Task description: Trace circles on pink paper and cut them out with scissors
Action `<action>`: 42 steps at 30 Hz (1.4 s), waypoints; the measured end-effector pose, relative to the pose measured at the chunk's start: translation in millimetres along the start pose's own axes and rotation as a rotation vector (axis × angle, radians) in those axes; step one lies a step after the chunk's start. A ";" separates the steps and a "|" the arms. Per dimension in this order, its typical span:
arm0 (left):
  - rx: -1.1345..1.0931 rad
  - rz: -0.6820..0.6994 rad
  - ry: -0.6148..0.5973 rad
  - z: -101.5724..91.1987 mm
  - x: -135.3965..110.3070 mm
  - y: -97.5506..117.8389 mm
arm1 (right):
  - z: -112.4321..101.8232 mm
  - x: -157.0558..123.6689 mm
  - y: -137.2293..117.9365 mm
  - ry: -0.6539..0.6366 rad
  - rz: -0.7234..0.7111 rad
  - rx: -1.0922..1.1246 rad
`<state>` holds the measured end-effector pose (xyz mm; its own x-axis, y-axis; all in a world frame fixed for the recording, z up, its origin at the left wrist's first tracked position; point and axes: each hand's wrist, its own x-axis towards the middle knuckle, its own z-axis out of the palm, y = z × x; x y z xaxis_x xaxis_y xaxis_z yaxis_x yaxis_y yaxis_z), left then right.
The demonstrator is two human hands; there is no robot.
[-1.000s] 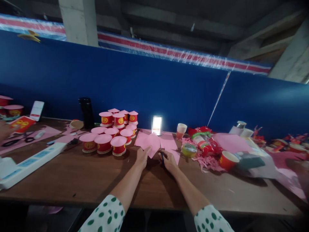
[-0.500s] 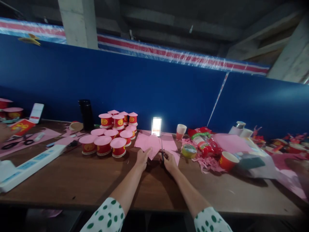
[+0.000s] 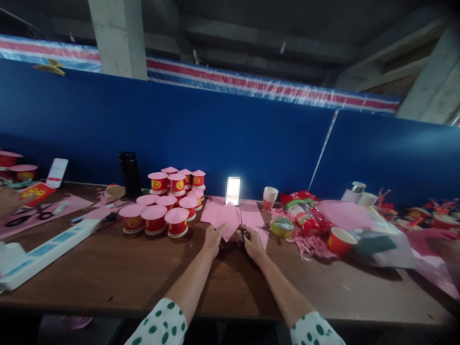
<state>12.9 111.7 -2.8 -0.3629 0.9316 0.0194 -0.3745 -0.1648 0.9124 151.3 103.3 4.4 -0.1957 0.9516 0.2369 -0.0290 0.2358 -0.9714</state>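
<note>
— Since the surface comes first, how is it entered?

— Table (image 3: 151, 278), one, brown, spanning the view from side to side. Behind it, partition (image 3: 233, 124), blue, edged along the top with a striped plastic band (image 3: 223, 79). Above: concrete pillar (image 3: 117, 40), beams, dark ceiling.

— Standing on it, left side?

— Power strip (image 3: 53, 256), white; bottle (image 3: 130, 175), black, upright; lidded cups (image 3: 154, 223), red, pink discs on top, grouped closely.

— Right side?

— Paper cup (image 3: 269, 197), pale above, red below; packet (image 3: 301, 213), red and crinkled; pink shreds (image 3: 311, 247), loose, near a greenish roll (image 3: 282, 229).

— And in hand?

— Pink paper (image 3: 226, 221), one piece, at the table's middle, over other pink sheets (image 3: 253, 214). Left hand (image 3: 213, 238): thumb and fingers pinched together on its near left edge. Right hand (image 3: 253, 243): fingers wrapped about scissors (image 3: 242, 235), dark, pointing away from the wearer.

— Defects of view?

— Phone (image 3: 233, 190) screen, glare and pixel blocks (unreadable). Whether the blades touch the paper cannot be told. Co-worker's hand (image 3: 9, 201), cut off at the left edge, beside a red-and-gold card (image 3: 38, 193). Dim shape (image 3: 447, 249) at the right edge, too blurred to name. Spotted sleeves (image 3: 163, 322), cropped below.
</note>
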 end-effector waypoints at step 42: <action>0.017 0.079 -0.062 -3.9 2.4 -9.1 | 2.5 0.7 1.7 0.009 0.000 -0.009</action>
<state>12.1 114.1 -12.7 -0.3366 0.9344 0.1165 -0.3325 -0.2337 0.9137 148.7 103.9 2.9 -0.1865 0.9533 0.2374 -0.0198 0.2379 -0.9711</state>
